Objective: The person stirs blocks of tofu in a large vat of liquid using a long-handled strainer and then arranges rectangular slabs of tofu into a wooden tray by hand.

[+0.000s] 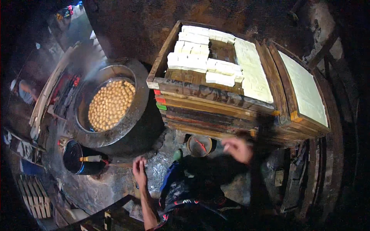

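Observation:
My left hand (140, 169) hangs over the floor, below the large round vat (136, 121), its fingers loosely curled with nothing seen in them. To the right, my right hand (238, 148) is blurred, in front of the stacked wooden trays (202, 112); whether it holds anything is unclear. Cut white blocks, apparently tofu (188, 61), lie in rows in the top tray, around a bare patch of wood. A whitish slab (306, 86) fills another tray at the right. Inside the vat, many round golden-brown pieces (111, 105) crowd together in the pan.
A dark bucket (72, 157) with a light-coloured handle across it stands below the vat. A round container (199, 144) with a red item sits by the tray stack. Long wooden planks (52, 86) lean left of the vat. A person (26, 91) is at the far left. The floor (157, 166) looks wet.

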`<state>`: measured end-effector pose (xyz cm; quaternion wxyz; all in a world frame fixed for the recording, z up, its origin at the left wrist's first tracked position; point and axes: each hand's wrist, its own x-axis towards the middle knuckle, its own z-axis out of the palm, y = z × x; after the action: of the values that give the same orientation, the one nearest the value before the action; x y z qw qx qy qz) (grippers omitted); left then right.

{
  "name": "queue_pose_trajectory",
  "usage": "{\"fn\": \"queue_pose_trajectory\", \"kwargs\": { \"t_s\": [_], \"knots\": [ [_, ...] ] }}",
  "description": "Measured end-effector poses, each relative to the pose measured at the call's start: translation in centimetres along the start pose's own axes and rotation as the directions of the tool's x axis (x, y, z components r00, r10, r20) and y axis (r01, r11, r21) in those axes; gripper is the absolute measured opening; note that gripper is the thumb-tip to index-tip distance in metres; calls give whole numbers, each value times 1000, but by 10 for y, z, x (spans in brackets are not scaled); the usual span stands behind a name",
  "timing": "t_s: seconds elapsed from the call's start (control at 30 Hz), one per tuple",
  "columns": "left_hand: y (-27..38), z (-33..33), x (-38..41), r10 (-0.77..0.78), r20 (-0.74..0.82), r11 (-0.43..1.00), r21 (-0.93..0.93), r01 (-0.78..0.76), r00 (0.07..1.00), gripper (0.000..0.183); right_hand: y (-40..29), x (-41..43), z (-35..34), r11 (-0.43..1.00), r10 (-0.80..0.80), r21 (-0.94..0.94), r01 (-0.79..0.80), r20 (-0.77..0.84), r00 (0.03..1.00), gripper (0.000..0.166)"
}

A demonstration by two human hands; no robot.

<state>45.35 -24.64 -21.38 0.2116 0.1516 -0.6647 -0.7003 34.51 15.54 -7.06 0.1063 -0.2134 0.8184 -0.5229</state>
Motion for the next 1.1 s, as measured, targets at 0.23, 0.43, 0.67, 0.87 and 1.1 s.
{"fn": "queue_pose_trajectory", "kwargs": {
  "t_s": [0.23,0.43,0.67,0.87,1.1],
  "knots": [
    [228,193,181,462,701,701,87,-708,544,22,-56,179,-121,687,-487,-635,353,-42,873,16],
    [208,330,246,179,977,242,69,-968,115,19,9,229,-120,665,-337,-720,198,-54,940,18],
    [181,375,253,147,987,45,57,-997,63,11,-13,229,-117,403,-85,-909,101,72,994,26],
    [170,392,243,114,986,63,116,-991,123,11,-27,218,-125,272,-66,-959,83,67,996,27],
    [160,382,259,-125,985,30,126,-992,121,17,-18,232,-122,445,-7,-888,114,123,992,29]
  ]
}}
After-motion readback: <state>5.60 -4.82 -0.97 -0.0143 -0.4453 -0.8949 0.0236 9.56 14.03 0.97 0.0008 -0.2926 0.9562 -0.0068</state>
